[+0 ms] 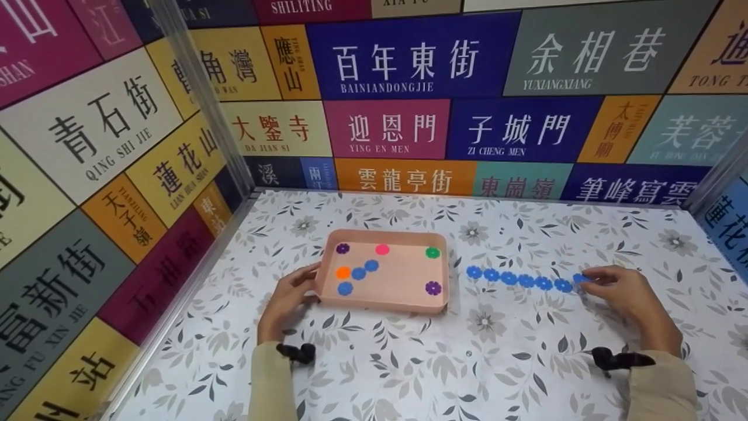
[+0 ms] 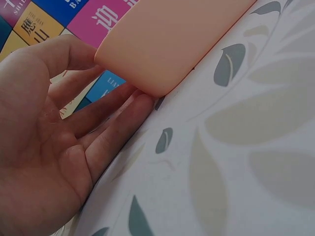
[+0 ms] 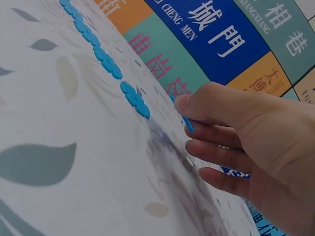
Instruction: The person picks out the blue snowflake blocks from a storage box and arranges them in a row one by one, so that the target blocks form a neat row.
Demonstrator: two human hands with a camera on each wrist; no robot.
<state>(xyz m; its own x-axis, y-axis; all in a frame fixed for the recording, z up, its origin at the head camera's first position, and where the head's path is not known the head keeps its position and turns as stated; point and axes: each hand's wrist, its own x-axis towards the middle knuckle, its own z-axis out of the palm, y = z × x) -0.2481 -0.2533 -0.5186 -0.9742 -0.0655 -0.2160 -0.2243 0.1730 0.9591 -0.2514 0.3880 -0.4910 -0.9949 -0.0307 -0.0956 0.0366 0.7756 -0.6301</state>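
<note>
Pinching blue disc (image 1: pixel 582 278) between thumb and fingers of right hand (image 1: pixel 630 299), nearly closed, at three-o'clock end of six-disc row (image 1: pixel 526 281), lying on desk (image 1: pixel 409 368) at three o'clock from tray (image 1: pixel 392 287). Gripping tray at its nine-o'clock side with part-curled left hand (image 1: pixel 289 299).

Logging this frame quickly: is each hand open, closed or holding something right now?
Left hand: holding the pink tray by its edge.
Right hand: closed, pinching a blue piece between thumb and finger.
</note>
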